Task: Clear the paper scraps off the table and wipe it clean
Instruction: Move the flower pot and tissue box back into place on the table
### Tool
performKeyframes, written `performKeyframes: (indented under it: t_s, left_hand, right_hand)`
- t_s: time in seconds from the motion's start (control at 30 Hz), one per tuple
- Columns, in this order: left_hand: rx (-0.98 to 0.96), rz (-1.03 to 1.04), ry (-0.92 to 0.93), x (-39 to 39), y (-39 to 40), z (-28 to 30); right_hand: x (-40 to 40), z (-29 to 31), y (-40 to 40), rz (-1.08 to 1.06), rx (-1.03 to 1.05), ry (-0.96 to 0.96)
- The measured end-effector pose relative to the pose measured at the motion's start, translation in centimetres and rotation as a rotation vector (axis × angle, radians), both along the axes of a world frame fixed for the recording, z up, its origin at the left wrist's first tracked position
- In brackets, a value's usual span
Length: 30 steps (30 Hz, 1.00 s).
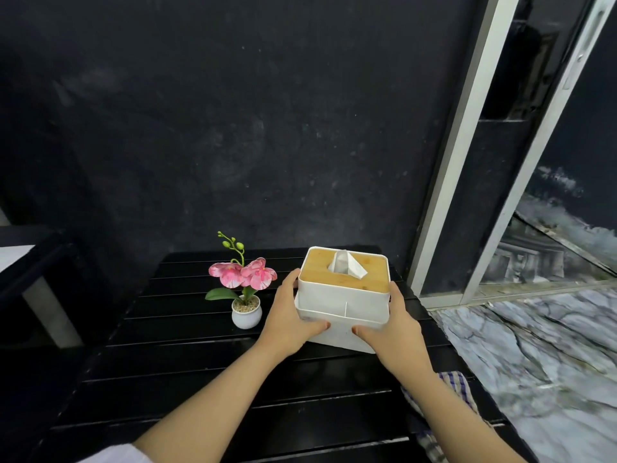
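Gripping tissue box [344,295], left hand [293,315], right hand [394,325], black table [200,379]

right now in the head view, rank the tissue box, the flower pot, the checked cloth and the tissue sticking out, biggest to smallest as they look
1. tissue box
2. checked cloth, though an arm hides part and it lies nearer the camera, so unsure
3. flower pot
4. tissue, close to the pot in size

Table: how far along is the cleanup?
Done: no paper scraps show on the table. In hand: left hand and right hand grip the tissue box by its sides; whether it is being lifted or set down cannot be told. Left: unclear whether wiping is done; the cloth lies at the right edge under the right forearm. The flower pot stands beside the box.
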State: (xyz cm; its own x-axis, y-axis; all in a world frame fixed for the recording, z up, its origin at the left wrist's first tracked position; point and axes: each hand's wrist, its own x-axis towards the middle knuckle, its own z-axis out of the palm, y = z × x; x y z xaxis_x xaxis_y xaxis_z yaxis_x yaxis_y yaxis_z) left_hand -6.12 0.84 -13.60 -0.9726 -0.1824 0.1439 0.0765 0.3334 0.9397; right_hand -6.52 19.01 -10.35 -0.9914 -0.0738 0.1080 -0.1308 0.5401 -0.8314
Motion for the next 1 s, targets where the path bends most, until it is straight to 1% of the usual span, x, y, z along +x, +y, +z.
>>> performKeyframes:
  t_s: [0.17,0.37,0.67,0.8,1.0]
  left_hand:
    - [-0.039,0.007,-0.033,0.0,-0.5,0.4]
    - [-0.036,0.001,-0.055,0.1,-0.7,0.3]
    - [-0.078,0.016,-0.001,0.2,-0.3,0.4]
    - [-0.07,0.059,-0.002,0.0,0.0,0.2]
    - [-0.054,0.125,0.046,-0.5,0.0,-0.2]
  right_hand:
    - [0.4,0.7,0.5,0.004,0.027,-0.027]
    - [0.6,1.0,0.9,0.084,0.05,-0.055]
    - [-0.4,0.5,1.2,0.104,0.044,-0.051]
    - [-1.3,0.6,1.1,0.136,0.074,-0.055]
    - [-3.5,0.4,0.9,0.205,0.098,-0.045]
